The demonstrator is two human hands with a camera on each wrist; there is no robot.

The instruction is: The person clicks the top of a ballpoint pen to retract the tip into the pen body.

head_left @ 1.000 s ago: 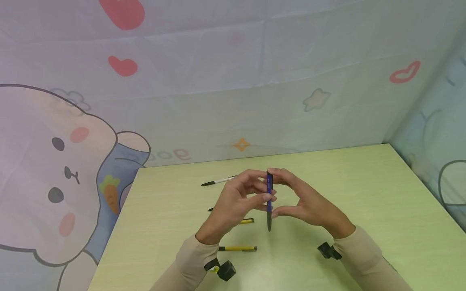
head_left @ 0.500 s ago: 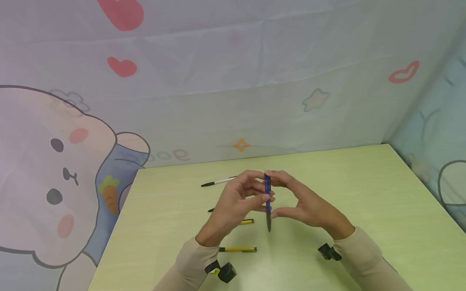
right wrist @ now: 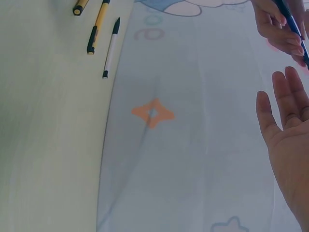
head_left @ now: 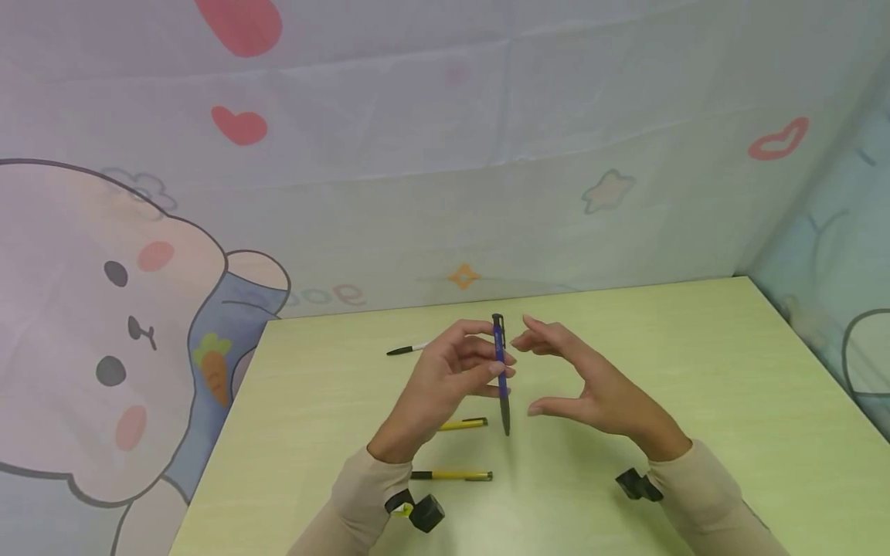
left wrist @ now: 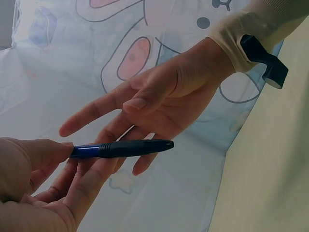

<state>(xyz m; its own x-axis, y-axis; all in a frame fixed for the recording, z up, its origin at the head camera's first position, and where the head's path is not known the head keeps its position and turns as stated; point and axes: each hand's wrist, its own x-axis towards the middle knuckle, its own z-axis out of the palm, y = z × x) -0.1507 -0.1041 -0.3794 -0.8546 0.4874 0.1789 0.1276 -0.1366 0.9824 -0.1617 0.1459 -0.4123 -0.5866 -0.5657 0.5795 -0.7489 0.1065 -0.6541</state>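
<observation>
Holding the blue pen (head_left: 501, 371) upright above the table (head_left: 695, 371), we now pinch it with our left hand (head_left: 445, 378) alone; our right hand (head_left: 591, 386) has let go, fingers spread loosely just beside it.

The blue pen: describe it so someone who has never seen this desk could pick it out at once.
Start at the pale green table in front of the cartoon rabbit backdrop, then find the two hands above its middle. The blue pen stands nearly upright, pinched in the left hand, with the open right hand beside it. It alone is blue and off the table; the yellow pens and the white pen lie flat.
</observation>
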